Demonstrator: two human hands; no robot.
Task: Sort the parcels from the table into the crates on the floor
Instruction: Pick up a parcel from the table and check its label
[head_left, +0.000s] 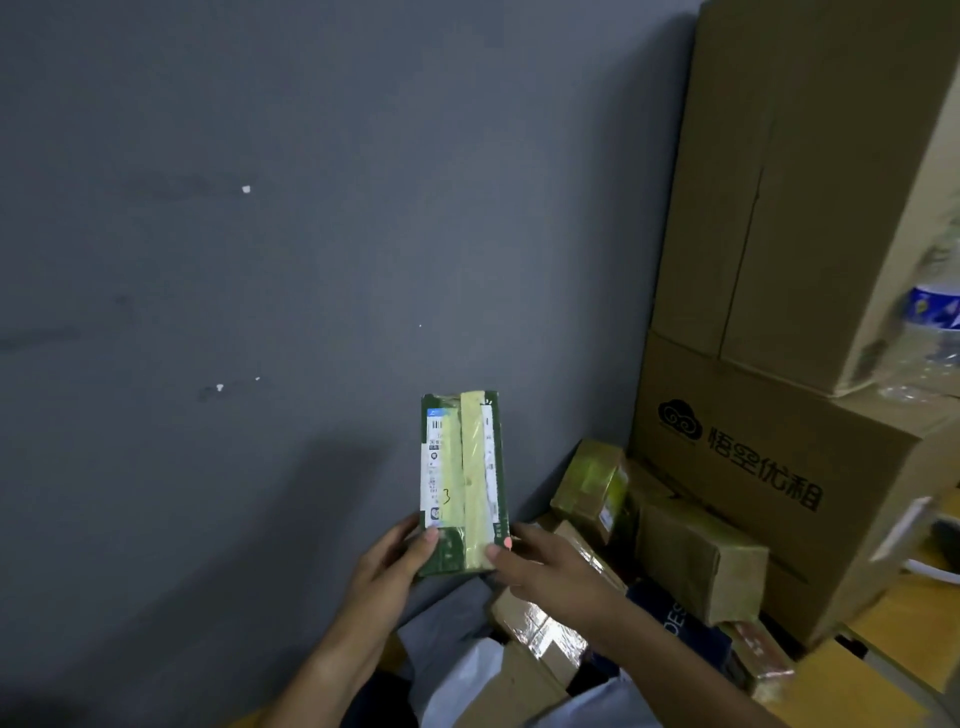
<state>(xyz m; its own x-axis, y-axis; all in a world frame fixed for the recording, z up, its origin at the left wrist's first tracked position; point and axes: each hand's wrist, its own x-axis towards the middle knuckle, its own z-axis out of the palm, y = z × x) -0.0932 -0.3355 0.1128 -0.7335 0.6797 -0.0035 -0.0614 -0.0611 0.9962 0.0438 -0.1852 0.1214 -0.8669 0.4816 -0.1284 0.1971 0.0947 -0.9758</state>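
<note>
Head view: both hands are holding one parcel up in front of a grey wall (260, 260), above the pile on the table.

The parcel (462, 483) is a slim, tall, dark green box, standing upright with its long side vertical. A wide strip of yellowish packing tape (475, 478) is running top to bottom down its face. A white shipping label (435, 462) with barcodes is sitting on the left part of the face, a handwritten mark near its lower end; label text too small to read. A second narrow white strip is showing to the right of the tape.

Left hand (395, 561) is gripping the parcel's lower left edge, thumb curled onto the front face. Right hand (545, 566) is pinching the lower right edge, thumb on the front over the tape.

Below and right of the hands, taped brown parcels (696, 561) and a grey poly mailer (447, 618) are lying heaped on a wooden table (852, 686). Behind them, large cardboard cartons (769, 467) are standing stacked against the wall, the lower one printed with a cloud logo and Chinese characters. A clear plastic water bottle (935, 322) with a blue label is sitting on the lower carton at the right edge, blurred.
</note>
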